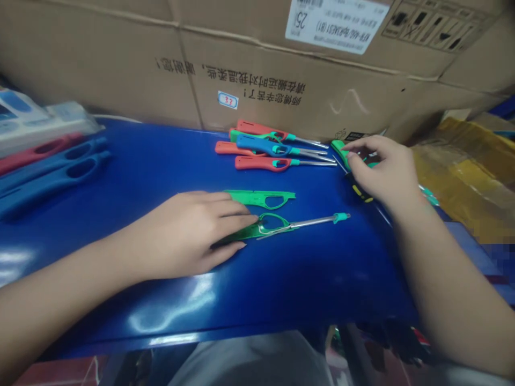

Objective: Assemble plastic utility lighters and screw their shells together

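Note:
My left hand (193, 230) lies on a green long-nosed lighter (281, 225) on the blue table (161, 171), its fingers pressed around the handle. The lighter's metal tube points right and ends in a teal tip. Just behind it lies a loose green handle shell (263, 198). My right hand (382, 169) is at the table's right edge, its fingers curled on a green part (341, 149), with a black and yellow tool (361, 193) partly hidden under it.
Several finished lighters (273, 150), red, blue and green, lie in a bunch at the back of the table. Blue and red handle shells (48, 166) are stacked at the left. Large cardboard boxes (257, 69) wall off the far side. Yellow bags (470, 171) sit to the right.

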The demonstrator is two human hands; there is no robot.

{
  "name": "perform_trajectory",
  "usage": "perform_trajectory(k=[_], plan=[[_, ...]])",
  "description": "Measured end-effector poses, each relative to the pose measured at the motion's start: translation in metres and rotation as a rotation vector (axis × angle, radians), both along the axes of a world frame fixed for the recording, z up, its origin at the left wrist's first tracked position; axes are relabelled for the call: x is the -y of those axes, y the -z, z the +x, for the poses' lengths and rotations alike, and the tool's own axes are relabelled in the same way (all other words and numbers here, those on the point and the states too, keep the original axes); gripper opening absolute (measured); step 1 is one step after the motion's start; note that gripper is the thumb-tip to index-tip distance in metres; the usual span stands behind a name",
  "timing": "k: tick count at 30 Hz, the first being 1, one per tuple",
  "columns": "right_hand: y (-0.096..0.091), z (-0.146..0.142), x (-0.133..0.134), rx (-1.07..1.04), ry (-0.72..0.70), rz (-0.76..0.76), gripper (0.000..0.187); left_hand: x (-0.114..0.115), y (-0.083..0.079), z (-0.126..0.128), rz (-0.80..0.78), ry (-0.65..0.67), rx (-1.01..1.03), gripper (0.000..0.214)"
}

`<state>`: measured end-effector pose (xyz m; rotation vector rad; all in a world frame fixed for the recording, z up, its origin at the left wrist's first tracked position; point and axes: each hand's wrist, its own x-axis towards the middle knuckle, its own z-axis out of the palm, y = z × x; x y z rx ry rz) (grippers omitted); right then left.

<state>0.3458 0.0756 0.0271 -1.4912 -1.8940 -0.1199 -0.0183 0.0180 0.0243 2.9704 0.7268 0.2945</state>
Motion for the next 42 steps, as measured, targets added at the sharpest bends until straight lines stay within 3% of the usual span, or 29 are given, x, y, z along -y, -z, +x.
perform_trajectory(k=[6,13,25,28,31,36,42], plan=[[0.015,0.016,-0.017,-0.027,0.142,0.014,0.018,-0.001,-0.002,0.001,0.000,-0.019,-0.068,0.043],[0.017,0.016,-0.017,-0.045,0.136,0.033,0.018,0.004,0.001,0.008,0.016,-0.029,-0.128,0.045],[0.017,0.012,-0.015,-0.056,0.141,0.007,0.017,-0.002,0.001,0.000,-0.133,-0.024,-0.063,0.046],[0.011,-0.005,-0.004,-0.070,0.027,0.033,0.014,-0.005,0.002,-0.002,-0.181,-0.039,0.009,0.050],[0.006,-0.034,0.016,-0.066,-0.258,0.026,0.010,-0.007,0.005,-0.003,-0.182,-0.082,0.047,0.054],[0.012,-0.080,0.047,-0.060,-0.626,-0.230,0.005,-0.007,0.011,0.002,-0.171,-0.089,0.064,0.044],[0.027,-0.092,0.049,-0.010,-0.710,-0.352,0.006,-0.007,0.019,0.010,-0.168,-0.049,0.137,0.036]])
